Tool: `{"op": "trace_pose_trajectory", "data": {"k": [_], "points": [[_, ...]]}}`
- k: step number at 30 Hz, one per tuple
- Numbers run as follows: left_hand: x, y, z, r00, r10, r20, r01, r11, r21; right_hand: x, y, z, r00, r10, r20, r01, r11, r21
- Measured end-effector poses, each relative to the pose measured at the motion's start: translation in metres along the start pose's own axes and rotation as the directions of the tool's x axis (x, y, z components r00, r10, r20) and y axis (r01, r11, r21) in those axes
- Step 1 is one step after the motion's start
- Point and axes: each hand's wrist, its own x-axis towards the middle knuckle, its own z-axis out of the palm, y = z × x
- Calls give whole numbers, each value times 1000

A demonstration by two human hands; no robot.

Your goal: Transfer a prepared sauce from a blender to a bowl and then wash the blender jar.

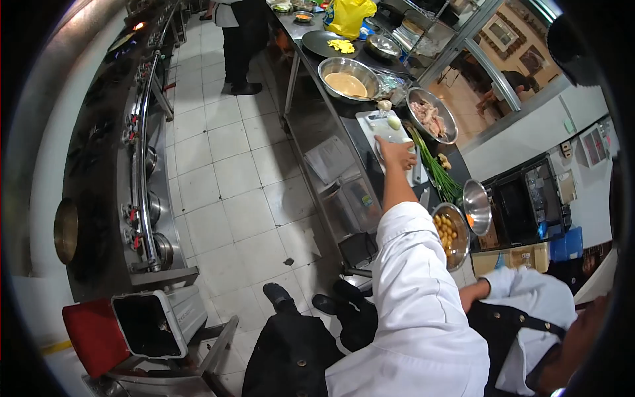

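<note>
My right hand (398,155) reaches over a white cutting board (368,119) on the dark counter, its fingers bent downward. A pale, rounded piece, perhaps onion (407,142), shows beside the fingers; whether I grip it is hidden. Farther up the board sits a peeled onion (394,122), and a garlic bulb (384,105) lies at the far edge. Green onions (436,168) run along the board's right side. A knife blade (425,197) lies near the board's close end. My left hand is out of view.
Metal bowls hold brown liquid (347,85), raw meat (429,119) and small yellowish round items (445,233). A co-worker (526,312) stands close on my right; another person (238,44) stands up the aisle. Stove burners (94,129), one flaming, line the left, above an open bin (149,322).
</note>
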Motion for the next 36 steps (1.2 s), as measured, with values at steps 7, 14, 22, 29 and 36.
{"op": "trace_pose_trajectory", "data": {"k": [7,14,22,29,36], "points": [[12,5,1,1000,-1,8,1,999,-49,41,0,38,995,-29,99,36,997,-62],[-19,-106,-15,995,-70,75,95,907,-409,-50,16,39,964,-214,160,211,977,36],[-104,-143,-61,885,-338,321,447,419,-791,-530,159,-29,-255,-754,606,-378,654,655],[-117,-134,-132,846,89,526,517,-377,-768,-851,330,-159,-975,185,125,176,981,-76],[-92,-214,-110,842,-282,460,223,-595,-772,-994,379,-158,-838,451,307,535,791,298]]}}
